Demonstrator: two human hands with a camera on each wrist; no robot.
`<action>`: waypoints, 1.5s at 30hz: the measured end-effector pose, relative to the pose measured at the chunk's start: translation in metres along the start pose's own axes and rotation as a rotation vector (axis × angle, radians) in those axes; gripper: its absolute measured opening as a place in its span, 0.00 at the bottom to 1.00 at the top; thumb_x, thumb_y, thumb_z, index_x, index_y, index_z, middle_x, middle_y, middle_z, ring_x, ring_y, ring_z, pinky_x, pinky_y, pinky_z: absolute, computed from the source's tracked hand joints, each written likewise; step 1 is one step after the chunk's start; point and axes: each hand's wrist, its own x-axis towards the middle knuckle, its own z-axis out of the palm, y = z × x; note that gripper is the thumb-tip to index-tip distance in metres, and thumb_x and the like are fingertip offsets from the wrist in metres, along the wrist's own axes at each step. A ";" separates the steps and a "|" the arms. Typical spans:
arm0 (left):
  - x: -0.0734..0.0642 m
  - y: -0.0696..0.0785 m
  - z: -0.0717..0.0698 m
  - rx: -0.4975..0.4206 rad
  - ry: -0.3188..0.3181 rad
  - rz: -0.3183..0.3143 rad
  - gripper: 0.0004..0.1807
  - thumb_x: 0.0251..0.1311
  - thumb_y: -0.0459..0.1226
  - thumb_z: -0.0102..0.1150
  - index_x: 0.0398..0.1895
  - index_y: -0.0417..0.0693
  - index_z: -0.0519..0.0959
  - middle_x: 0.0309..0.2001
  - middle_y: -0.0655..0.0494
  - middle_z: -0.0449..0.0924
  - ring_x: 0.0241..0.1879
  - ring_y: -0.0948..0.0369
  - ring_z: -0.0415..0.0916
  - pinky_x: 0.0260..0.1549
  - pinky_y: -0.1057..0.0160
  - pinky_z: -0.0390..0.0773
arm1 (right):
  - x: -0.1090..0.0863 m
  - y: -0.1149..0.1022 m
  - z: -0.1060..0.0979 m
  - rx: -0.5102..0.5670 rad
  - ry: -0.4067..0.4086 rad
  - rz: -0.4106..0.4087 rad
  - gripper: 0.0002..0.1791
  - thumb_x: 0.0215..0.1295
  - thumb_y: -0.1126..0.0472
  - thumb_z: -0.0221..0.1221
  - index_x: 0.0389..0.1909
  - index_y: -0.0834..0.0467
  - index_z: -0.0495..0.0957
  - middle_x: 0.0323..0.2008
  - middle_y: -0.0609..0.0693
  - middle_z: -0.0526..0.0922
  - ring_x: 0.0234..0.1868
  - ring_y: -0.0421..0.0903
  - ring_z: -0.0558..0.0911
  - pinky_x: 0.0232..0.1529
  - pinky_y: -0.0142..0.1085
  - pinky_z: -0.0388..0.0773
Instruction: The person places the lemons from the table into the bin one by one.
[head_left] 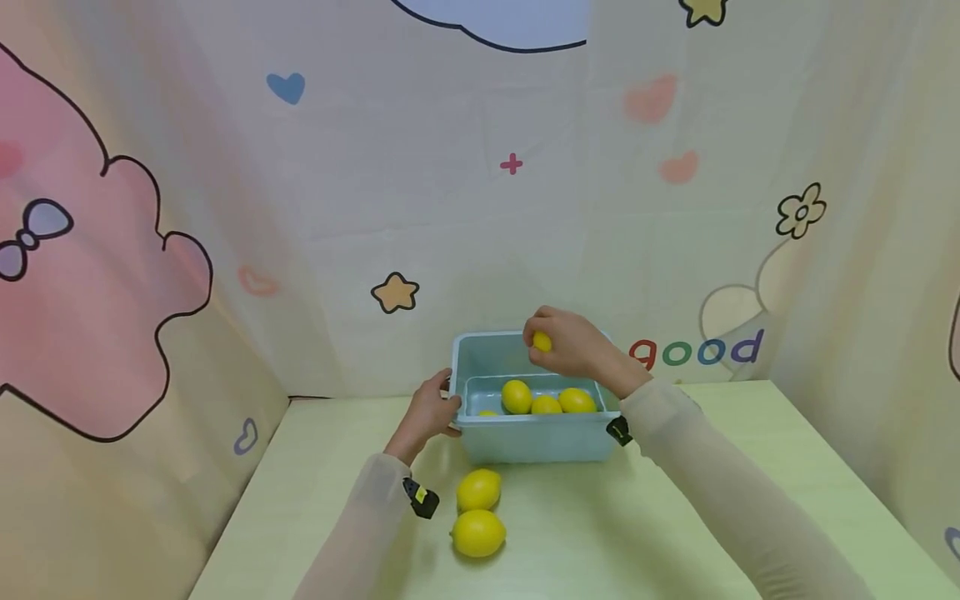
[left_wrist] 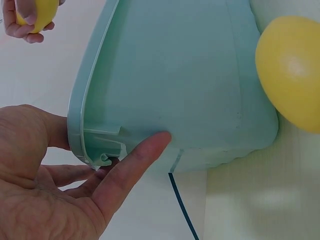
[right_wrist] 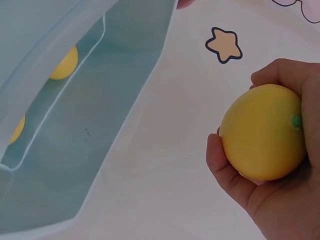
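Note:
A light blue plastic bin (head_left: 536, 440) stands on the table near the back wall. Several yellow lemons (head_left: 517, 397) lie inside it, some partly hidden by its front wall. My right hand (head_left: 570, 340) is above the bin's back part and grips another lemon (right_wrist: 262, 132), whose green stem end shows in the right wrist view. At the bin's left end, my left hand (head_left: 431, 408) holds the corner; in the left wrist view one digit lies along the outer wall while other fingers reach under the rim. Two more lemons (head_left: 478, 490) sit on the table before the bin, one in front of the other.
The pale green table (head_left: 330, 475) ends against a cloth backdrop (head_left: 420, 183) printed with hearts, stars and the word "good". Cloth also hangs at both sides. Small black devices (head_left: 422, 498) are worn on both wrists.

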 end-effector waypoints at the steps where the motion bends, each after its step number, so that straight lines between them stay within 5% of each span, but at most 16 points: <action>1: 0.000 0.000 0.000 -0.003 0.000 -0.002 0.32 0.67 0.32 0.50 0.75 0.47 0.59 0.62 0.38 0.67 0.53 0.38 0.77 0.25 0.55 0.87 | 0.001 0.000 -0.001 -0.007 -0.007 -0.001 0.06 0.61 0.59 0.58 0.37 0.53 0.81 0.44 0.49 0.79 0.39 0.48 0.77 0.47 0.41 0.81; 11: 0.000 0.001 -0.001 -0.002 0.001 0.001 0.32 0.67 0.32 0.50 0.75 0.45 0.58 0.63 0.37 0.66 0.56 0.37 0.75 0.26 0.55 0.87 | 0.012 0.002 0.000 -0.010 -0.035 -0.018 0.06 0.60 0.60 0.58 0.36 0.53 0.81 0.40 0.49 0.79 0.37 0.47 0.75 0.41 0.38 0.79; 21: 0.001 0.002 0.000 0.002 -0.006 0.003 0.31 0.67 0.32 0.49 0.74 0.47 0.60 0.62 0.36 0.66 0.56 0.37 0.75 0.26 0.55 0.88 | 0.024 0.015 0.002 0.041 -0.096 0.065 0.07 0.61 0.59 0.59 0.38 0.53 0.81 0.41 0.50 0.80 0.40 0.49 0.75 0.42 0.37 0.77; 45: 0.000 0.000 0.002 0.014 0.009 -0.003 0.33 0.67 0.32 0.50 0.75 0.45 0.58 0.61 0.38 0.68 0.51 0.43 0.78 0.25 0.56 0.87 | 0.050 0.026 0.022 0.034 -0.189 0.042 0.05 0.61 0.59 0.57 0.36 0.52 0.80 0.39 0.50 0.78 0.40 0.48 0.74 0.43 0.38 0.75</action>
